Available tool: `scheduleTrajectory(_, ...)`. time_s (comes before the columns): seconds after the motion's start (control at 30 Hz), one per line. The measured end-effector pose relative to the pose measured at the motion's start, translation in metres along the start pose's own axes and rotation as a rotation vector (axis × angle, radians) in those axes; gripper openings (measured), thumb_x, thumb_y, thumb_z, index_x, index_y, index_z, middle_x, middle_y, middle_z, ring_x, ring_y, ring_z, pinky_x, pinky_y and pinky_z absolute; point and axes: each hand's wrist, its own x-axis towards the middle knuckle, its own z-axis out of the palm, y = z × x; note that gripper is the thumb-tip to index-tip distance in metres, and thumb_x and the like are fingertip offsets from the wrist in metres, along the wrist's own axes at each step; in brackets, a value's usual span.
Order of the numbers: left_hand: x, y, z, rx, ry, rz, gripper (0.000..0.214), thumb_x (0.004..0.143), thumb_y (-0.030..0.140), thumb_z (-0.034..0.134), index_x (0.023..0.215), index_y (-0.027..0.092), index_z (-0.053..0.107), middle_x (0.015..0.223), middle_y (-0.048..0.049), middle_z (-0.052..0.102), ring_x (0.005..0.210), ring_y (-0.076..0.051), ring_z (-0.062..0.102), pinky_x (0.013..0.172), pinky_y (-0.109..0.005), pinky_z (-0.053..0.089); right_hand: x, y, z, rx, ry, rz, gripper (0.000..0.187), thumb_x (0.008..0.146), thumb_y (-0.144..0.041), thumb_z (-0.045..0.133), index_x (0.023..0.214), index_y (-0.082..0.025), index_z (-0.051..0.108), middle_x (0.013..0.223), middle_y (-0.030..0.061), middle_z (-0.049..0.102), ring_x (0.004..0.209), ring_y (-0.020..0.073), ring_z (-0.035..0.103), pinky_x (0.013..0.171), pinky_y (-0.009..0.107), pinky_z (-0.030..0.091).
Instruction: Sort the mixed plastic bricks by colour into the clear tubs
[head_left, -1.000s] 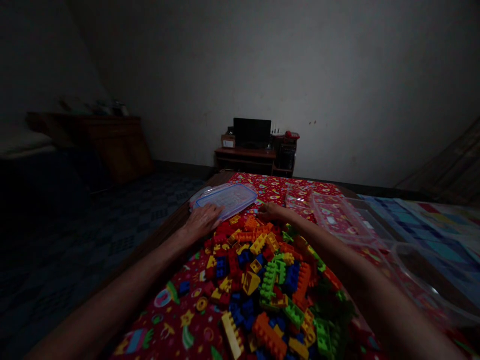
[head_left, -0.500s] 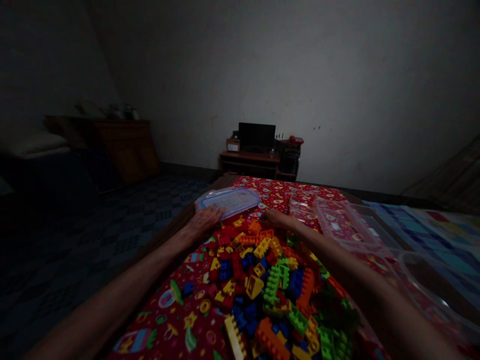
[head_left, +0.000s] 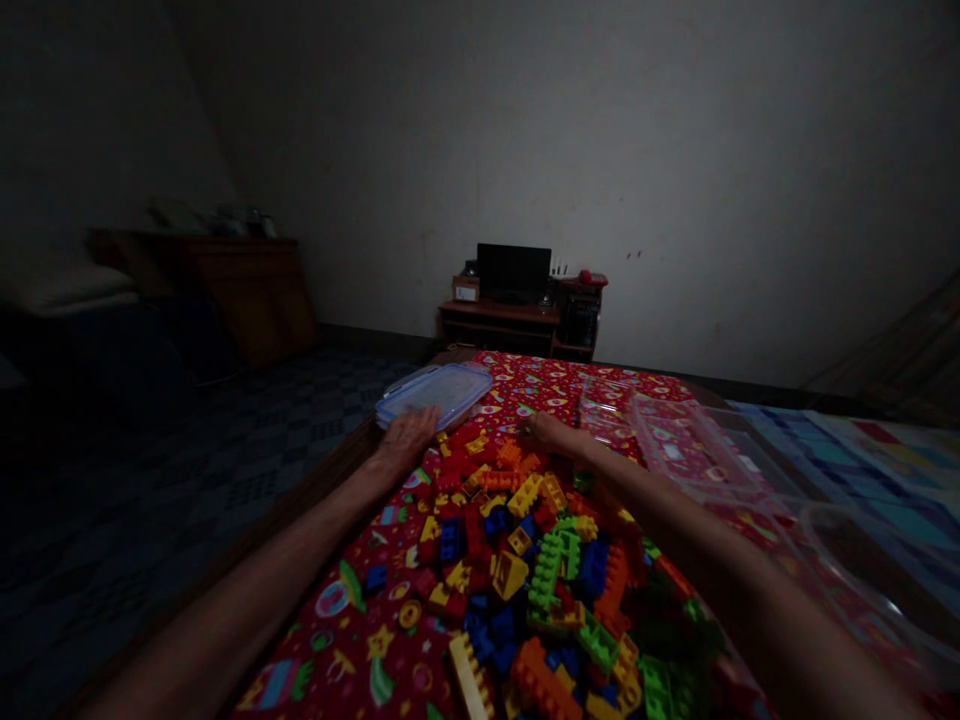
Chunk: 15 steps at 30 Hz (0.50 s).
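Observation:
A heap of coloured toy bricks (head_left: 540,570) covers a red patterned cloth (head_left: 352,610) on the table. My left hand (head_left: 405,438) lies flat with fingers stretched out, touching the near edge of a clear lid with a blue rim (head_left: 433,392) at the table's left edge. My right hand (head_left: 551,435) rests at the far end of the heap with its fingers curled down among the bricks; what they hold, if anything, is hidden. Both forearms stretch along the sides of the heap.
Clear plastic containers (head_left: 675,440) stand to the right of the heap, another (head_left: 862,570) nearer on the right. The wooden table edge (head_left: 322,480) runs along the left. A low desk with a dark monitor (head_left: 514,272) stands at the far wall, a cabinet (head_left: 240,290) at left.
The lid has slid to the left and slightly away, towards the table's edge, with my left hand against it. My right hand has stayed at the far end of the heap.

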Motion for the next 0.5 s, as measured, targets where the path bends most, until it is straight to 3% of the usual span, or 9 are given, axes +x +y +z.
scheduleTrajectory(0.13, -0.006, 0.009, -0.004, -0.053, 0.046, -0.02, 0.048, 0.083, 0.007, 0.038, 0.131, 0.011, 0.046, 0.127, -0.0194, 0.053, 0.119, -0.03, 0.048, 0.096, -0.043, 0.039, 0.027, -0.015, -0.001, -0.005, 0.012, -0.088, 0.031, 0.092, -0.023, 0.039, 0.084, -0.009, 0.066, 0.073, 0.0056, 0.062, 0.06, 0.0089, 0.044, 0.057, 0.021, 0.032)
scheduleTrajectory(0.23, -0.004, 0.014, -0.028, -0.112, 0.0, -0.047, 0.041, 0.082, 0.014, 0.045, 0.122, 0.01, 0.052, 0.117, -0.0182, 0.057, 0.11, -0.03, 0.053, 0.09, -0.041, 0.044, 0.051, -0.036, 0.006, 0.042, -0.005, -0.151, 0.028, 0.091, -0.023, 0.041, 0.091, -0.01, 0.065, 0.075, 0.0046, 0.063, 0.065, 0.0106, 0.048, 0.06, 0.021, 0.036)
scheduleTrajectory(0.33, -0.015, 0.016, -0.043, -0.235, 0.032, -0.048, 0.027, 0.088, 0.023, 0.04, 0.105, 0.014, 0.059, 0.102, -0.013, 0.059, 0.097, -0.024, 0.057, 0.083, -0.036, 0.048, 0.062, -0.057, 0.014, 0.06, -0.015, -0.194, 0.025, 0.086, -0.025, 0.051, 0.104, -0.011, 0.062, 0.084, 0.0056, 0.066, 0.076, 0.0137, 0.053, 0.067, 0.022, 0.041)
scheduleTrajectory(0.43, -0.042, 0.017, -0.032, -0.416, 0.067, -0.088, 0.031, 0.092, 0.031, 0.034, 0.092, 0.017, 0.062, 0.094, -0.0094, 0.061, 0.089, -0.02, 0.059, 0.08, -0.033, 0.05, 0.056, -0.066, 0.017, 0.063, -0.032, -0.207, 0.037, 0.081, -0.025, 0.058, 0.115, -0.011, 0.057, 0.096, 0.0099, 0.066, 0.078, 0.0149, 0.055, 0.067, 0.023, 0.043)
scheduleTrajectory(0.5, -0.062, 0.02, -0.017, -0.499, 0.085, -0.168, 0.036, 0.091, 0.037, 0.033, 0.099, 0.017, 0.062, 0.101, -0.0105, 0.062, 0.095, -0.021, 0.06, 0.087, -0.036, 0.049, 0.045, -0.067, 0.015, 0.068, -0.087, -0.241, 0.031, 0.081, -0.021, 0.057, 0.11, -0.01, 0.059, 0.095, 0.0099, 0.066, 0.074, 0.013, 0.055, 0.064, 0.021, 0.042)
